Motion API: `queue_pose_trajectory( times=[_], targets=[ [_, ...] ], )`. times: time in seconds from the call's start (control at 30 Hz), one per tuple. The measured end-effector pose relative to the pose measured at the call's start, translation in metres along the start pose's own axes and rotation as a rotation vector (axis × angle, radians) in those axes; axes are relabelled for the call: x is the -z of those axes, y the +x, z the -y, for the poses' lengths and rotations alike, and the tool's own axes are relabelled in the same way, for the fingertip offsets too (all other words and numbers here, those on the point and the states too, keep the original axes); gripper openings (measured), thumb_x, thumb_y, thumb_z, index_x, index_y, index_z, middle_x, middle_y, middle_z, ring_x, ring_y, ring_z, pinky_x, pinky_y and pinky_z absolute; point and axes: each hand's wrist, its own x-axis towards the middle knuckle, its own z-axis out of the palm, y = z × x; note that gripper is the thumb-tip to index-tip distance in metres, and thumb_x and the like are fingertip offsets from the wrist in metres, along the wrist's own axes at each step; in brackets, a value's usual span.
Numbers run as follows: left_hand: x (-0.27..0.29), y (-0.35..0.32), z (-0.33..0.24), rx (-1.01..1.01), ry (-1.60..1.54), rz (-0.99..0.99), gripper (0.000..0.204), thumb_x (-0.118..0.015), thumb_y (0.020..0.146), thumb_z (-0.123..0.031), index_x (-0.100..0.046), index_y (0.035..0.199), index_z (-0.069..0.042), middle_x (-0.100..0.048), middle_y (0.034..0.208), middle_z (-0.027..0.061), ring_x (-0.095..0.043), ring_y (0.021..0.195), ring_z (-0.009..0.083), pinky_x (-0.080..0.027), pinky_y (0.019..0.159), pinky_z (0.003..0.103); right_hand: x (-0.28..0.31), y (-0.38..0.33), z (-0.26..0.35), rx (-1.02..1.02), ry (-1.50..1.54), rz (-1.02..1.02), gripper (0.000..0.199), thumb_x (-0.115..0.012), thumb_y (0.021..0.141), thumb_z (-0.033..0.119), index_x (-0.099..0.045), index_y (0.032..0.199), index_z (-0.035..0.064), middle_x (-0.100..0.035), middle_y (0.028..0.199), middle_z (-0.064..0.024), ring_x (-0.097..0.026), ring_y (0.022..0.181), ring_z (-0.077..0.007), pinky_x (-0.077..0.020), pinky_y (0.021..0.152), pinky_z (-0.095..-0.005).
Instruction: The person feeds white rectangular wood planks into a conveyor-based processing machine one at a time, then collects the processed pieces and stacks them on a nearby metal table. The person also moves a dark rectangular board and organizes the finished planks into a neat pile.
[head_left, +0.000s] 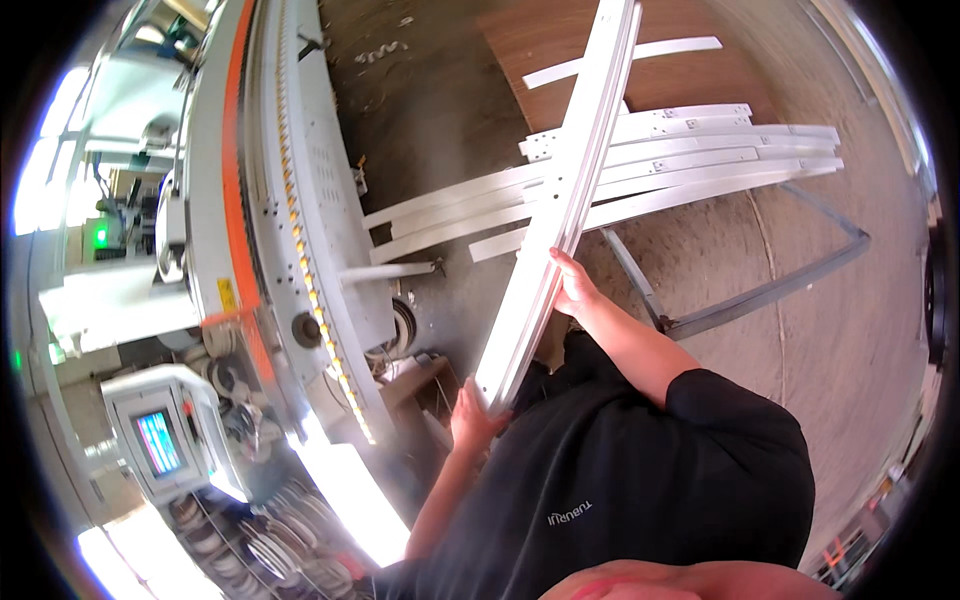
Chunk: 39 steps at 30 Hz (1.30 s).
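Note:
A long white board with small drilled holes and lengthwise grooves along one side slants up and away from my body. My left hand is closed round its near end. Further up, my right hand grips its right edge, the thumb showing along the side and the other fingers mostly hidden. Beyond it, several similar white strips lie in a loose pile, partly covered by the board I hold. A single white strip lies apart behind the pile.
To my left runs a long machine with an orange stripe and a row of yellow rollers. A control box with a lit screen stands near it, above racked rolls. A grey metal frame lies at right; a brown panel is beyond.

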Motion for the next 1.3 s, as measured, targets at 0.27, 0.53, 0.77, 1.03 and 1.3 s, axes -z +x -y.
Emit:
queue_pose_trajectory(
  times=[0.27,0.53,0.77,1.03,1.3],
  targets=[
    [-0.009,-0.110,0.079,0.073,-0.122,-0.386,0.108,-0.099,0.067,-0.043,-0.046,0.152,-0.004,-0.065,0.131,0.0197,-0.062,0.125,0.0408,-0.053,0.105,0.050,-0.160,-0.071,-0.081,-0.075,-0.319,0.437,0.093,-0.076,0.091,0.063,-0.051,0.155,0.0011,-0.061,0.149,-0.0199,-0.060,0.139,-0.0390,-0.0453,0.120,-0.0577],
    [-0.018,-0.257,0.233,0.105,-0.196,-0.630,0.097,-0.099,0.065,-0.033,-0.056,0.148,-0.007,-0.070,0.120,0.0170,-0.069,0.110,0.0396,-0.058,0.095,0.047,-0.285,-0.081,-0.182,0.077,-0.274,0.574,0.102,-0.058,0.092,0.083,-0.046,0.160,0.0077,-0.056,0.154,-0.0199,-0.054,0.143,-0.0426,-0.0445,0.117,-0.0697],
    [-0.029,-0.365,0.336,0.208,-0.166,-0.648,0.099,-0.096,0.072,-0.051,-0.058,0.148,-0.001,-0.072,0.110,0.0161,-0.070,0.098,0.0358,-0.057,0.083,0.046,-0.289,-0.100,-0.324,0.065,-0.276,0.573,0.081,-0.058,0.103,0.068,-0.046,0.157,0.0093,-0.059,0.149,-0.0163,-0.058,0.139,-0.0375,-0.0516,0.111,-0.0615],
    [0.050,-0.362,0.293,0.233,0.036,-0.747,0.112,-0.098,0.068,-0.031,-0.042,0.162,-0.008,-0.062,0.143,0.0147,-0.062,0.127,0.0355,-0.047,0.107,0.050,-0.351,-0.131,-0.433,0.038,-0.470,0.356,0.085,-0.065,0.100,0.067,-0.045,0.156,0.0066,-0.058,0.147,-0.0163,-0.059,0.137,-0.0360,-0.0514,0.112,-0.0556],
    [0.088,-0.335,0.291,0.206,0.148,-1.009,0.092,-0.092,0.064,-0.017,-0.057,0.150,-0.013,-0.063,0.140,0.0109,-0.064,0.121,0.0332,-0.052,0.101,0.049,-0.369,-0.129,-0.496,-0.128,-0.493,0.305,0.076,-0.059,0.108,0.057,-0.041,0.157,0.0020,-0.054,0.152,-0.0201,-0.053,0.144,-0.0390,-0.0450,0.118,-0.0538]
  ],
)
